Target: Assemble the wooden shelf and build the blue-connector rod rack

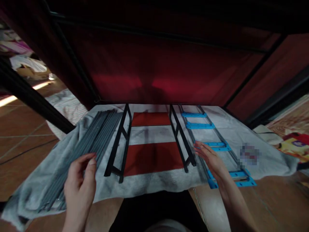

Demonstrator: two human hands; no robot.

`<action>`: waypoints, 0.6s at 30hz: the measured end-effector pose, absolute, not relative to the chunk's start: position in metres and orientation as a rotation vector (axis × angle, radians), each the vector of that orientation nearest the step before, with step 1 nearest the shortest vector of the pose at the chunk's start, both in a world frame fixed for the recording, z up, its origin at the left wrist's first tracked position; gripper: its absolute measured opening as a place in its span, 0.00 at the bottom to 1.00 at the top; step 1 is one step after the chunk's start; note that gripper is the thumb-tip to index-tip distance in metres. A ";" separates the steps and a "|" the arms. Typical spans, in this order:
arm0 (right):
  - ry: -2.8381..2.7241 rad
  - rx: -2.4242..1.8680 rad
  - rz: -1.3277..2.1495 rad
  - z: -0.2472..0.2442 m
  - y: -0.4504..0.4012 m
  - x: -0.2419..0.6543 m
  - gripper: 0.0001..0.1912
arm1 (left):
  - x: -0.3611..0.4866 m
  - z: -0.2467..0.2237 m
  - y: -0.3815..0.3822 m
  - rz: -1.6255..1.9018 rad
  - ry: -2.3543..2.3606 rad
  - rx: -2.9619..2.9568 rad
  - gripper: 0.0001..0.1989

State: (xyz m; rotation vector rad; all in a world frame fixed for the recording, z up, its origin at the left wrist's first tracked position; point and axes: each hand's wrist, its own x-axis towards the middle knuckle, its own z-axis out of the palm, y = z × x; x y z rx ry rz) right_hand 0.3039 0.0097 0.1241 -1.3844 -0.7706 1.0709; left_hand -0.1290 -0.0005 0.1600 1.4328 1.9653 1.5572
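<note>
Rods (pixel 96 138) lie side by side on the cloth (pixel 111 190), near the left hand (pixel 79 183), loosely curled and seemingly empty; the right hand (pixel 211 158), fingers extended, seemingly empty, is by the blue-braced frame (pixel 220 149). Light, level handling should prevent rolling.

Slim grey rods (pixel 96 138) laid side by side at left, blue-runged grey ladder-like frame (pixel 223 149) lying flat at right

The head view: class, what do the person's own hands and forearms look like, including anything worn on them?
The left hand and right hand are bare, without gloves. No ring, watch or bracelet can be made out, and no sleeve shows on the visible part of either forearm. Finer marks are too blurred to tell.
</note>
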 end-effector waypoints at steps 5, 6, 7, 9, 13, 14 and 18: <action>-0.804 -1.353 1.120 0.119 0.028 0.293 0.21 | -0.146 0.107 0.049 1.432 1.576 0.885 0.25; -0.786 -1.366 1.110 0.114 0.032 0.291 0.21 | -0.148 0.096 0.057 1.387 1.572 0.863 0.27; -0.762 -1.385 1.098 0.108 0.035 0.289 0.20 | -0.148 0.086 0.063 1.346 1.566 0.852 0.29; -0.730 -1.434 1.082 0.093 0.038 0.285 0.20 | -0.149 0.073 0.073 1.265 1.533 0.868 0.32; -0.834 -1.541 1.071 0.057 0.023 0.287 0.20 | -0.151 0.063 0.088 1.199 1.516 0.960 0.32; -0.874 -1.581 1.032 0.047 0.013 0.290 0.19 | -0.153 0.061 0.091 1.199 1.516 0.961 0.32; -0.968 -1.732 0.865 0.013 -0.050 0.294 0.11 | -0.161 0.047 0.097 1.186 1.501 0.963 0.30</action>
